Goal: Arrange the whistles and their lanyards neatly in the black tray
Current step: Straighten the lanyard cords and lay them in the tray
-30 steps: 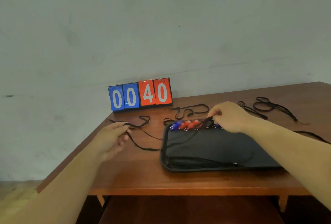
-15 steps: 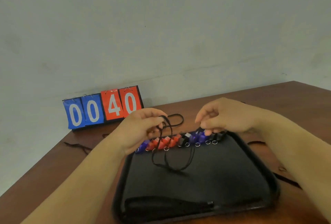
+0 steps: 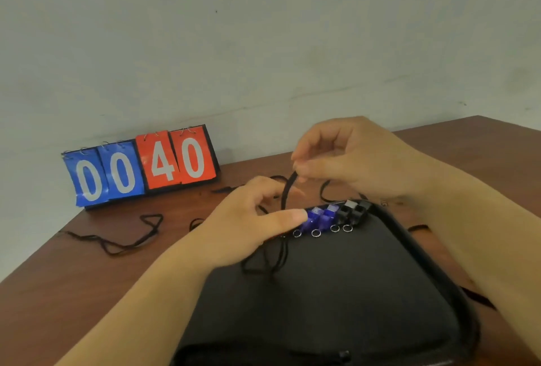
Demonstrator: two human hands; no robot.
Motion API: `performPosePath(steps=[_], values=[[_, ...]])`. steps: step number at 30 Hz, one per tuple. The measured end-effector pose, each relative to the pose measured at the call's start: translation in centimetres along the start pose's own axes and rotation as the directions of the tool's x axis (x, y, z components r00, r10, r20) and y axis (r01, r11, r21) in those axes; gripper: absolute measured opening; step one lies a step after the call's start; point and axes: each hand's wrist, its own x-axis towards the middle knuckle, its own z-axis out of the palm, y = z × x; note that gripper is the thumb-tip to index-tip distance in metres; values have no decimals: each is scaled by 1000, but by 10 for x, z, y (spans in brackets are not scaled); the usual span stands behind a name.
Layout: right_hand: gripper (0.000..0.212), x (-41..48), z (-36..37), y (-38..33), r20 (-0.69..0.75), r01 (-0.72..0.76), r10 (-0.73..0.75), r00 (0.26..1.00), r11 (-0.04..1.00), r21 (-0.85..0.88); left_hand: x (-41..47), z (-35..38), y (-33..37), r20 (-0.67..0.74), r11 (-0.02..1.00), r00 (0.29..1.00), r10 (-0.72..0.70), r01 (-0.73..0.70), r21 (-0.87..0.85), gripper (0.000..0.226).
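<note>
Pinching a thin black lanyard [image 3: 285, 193], the right hand [image 3: 351, 160] holds it above blue and black whistles [image 3: 320, 216]; left hand [image 3: 248, 225] grip unclear.

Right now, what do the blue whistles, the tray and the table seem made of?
Blue whistles: glossy, translucent-looking plastic, with bright highlights. Tray: probably matte fabric or soft plastic; no shine, raised rim. Table: likely varnished wood, reddish-brown with a soft sheen.
</note>
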Motion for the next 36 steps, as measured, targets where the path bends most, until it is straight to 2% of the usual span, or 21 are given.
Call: performPosePath(steps=[1,2,4,5,7,9,12,15,20,25,30,36], values=[[11,4,1,-4,-29,16,-16,999,1000,-2,-1,0,0,17,999,1000,10,-10,-31,18],[12,8,0,-4,-67,21,-21,998,1000,0,-1,-2,-1,19,998,1000,14,-12,-69,13],[14,14,0,1,-137,-6,7,991,1000,8,-4,-10,-6,-37,975,999,-23,14,-220,25],[15,15,1,8,-152,-36,36,988,999,6,-6,-15,-10,-81,937,995,-52,20,-349,28],[15,14,4,21,-130,-114,110,985,993,-27,-10,-24,-17,-145,797,981,-128,14,-604,33],[15,11,9,31,-51,-193,189,981,977,-94,-12,-30,-25,-165,634,964,-208,4,-773,30],[17,4,16,40,50,-258,270,962,950,-176,-9,-31,-31,-154,427,937,-314,-5,-904,24],[18,-2,20,43,102,-275,298,949,942,-193,-8,-29,-31,-124,299,923,-365,-10,-954,23],[21,-6,22,39,166,-289,299,940,954,-82,-10,-30,-29,-115,262,973,-201,-60,-963,22],[25,-9,23,35,234,-304,297,926,953,-9,-14,-31,-19,-123,234,991,-46,-109,-966,14],[36,-11,26,32,446,-396,349,824,918,14,-15,-24,-11,-93,186,995,-43,-83,-979,9],[54,-11,32,40,541,-437,369,756,899,-4,-15,-17,-7,-77,137,996,-52,-70,-988,10]])
